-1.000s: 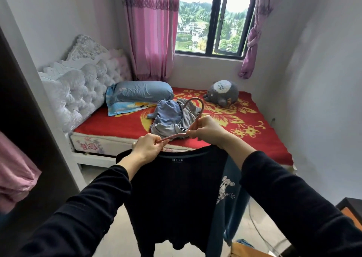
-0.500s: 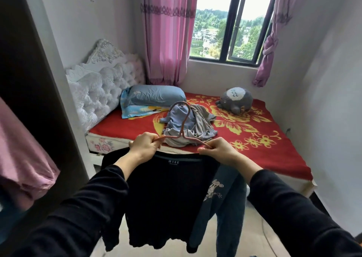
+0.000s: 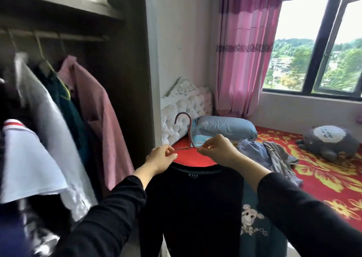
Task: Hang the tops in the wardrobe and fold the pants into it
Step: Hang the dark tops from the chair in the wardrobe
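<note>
Your left hand [image 3: 161,157] and right hand [image 3: 219,149] each pinch one arm of the single pink hanger [image 3: 189,132]. Its bar runs level from left to right, with the hook upright and curling towards the wardrobe [image 3: 127,80]. One black top [image 3: 193,207] hangs straight down in front of you, collar up, label facing you. One clothes pile [image 3: 268,154] lies on the bed [image 3: 323,178].

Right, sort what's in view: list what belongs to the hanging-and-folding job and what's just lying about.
Job: black top, hanger pinched by left hand and right hand, wardrobe, clothes heap on the bed.
Lying about: pillow, plush toy, curtain.
</note>
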`<state>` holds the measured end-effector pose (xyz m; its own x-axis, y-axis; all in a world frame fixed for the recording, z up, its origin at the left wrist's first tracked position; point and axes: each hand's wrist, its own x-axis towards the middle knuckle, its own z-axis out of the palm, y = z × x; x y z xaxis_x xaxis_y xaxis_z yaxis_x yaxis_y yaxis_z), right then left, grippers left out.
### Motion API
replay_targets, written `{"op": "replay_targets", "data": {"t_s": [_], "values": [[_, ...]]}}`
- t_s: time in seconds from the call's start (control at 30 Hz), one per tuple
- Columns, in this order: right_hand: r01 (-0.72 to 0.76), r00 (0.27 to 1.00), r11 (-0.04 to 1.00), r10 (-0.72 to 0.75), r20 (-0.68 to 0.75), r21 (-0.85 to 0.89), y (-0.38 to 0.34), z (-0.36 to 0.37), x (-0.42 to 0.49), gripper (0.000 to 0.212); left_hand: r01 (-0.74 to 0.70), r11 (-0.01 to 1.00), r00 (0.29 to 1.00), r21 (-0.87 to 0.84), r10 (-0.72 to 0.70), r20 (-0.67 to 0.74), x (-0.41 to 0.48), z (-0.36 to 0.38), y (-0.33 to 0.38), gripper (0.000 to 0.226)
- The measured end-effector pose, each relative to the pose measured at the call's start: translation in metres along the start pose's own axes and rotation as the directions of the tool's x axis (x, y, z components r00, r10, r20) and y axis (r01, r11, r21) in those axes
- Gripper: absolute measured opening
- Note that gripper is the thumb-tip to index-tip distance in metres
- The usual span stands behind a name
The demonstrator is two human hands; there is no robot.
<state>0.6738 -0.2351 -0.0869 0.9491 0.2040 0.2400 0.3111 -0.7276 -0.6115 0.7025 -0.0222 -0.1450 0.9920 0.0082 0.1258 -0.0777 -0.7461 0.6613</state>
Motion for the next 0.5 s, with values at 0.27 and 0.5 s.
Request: {"op": "replay_targets", "data": {"t_s": [0.27,0.5], "values": [[0.003,0.996,0.998,0.002,0.088,-0.055,-0.050,0.029,0.099,0.050,0.099,0.921,0.987,0.377,-0.042,-0.156,0.049,-0.084,-0.050,0.047],[-0.051,0.983,0.998,0.045,0.180,0.027,-0.094,0.064,0.195,0.015,0.229,0.595,0.930,0.770,0.098,-0.353,0.124,-0.166,-0.056,0.046]]}}
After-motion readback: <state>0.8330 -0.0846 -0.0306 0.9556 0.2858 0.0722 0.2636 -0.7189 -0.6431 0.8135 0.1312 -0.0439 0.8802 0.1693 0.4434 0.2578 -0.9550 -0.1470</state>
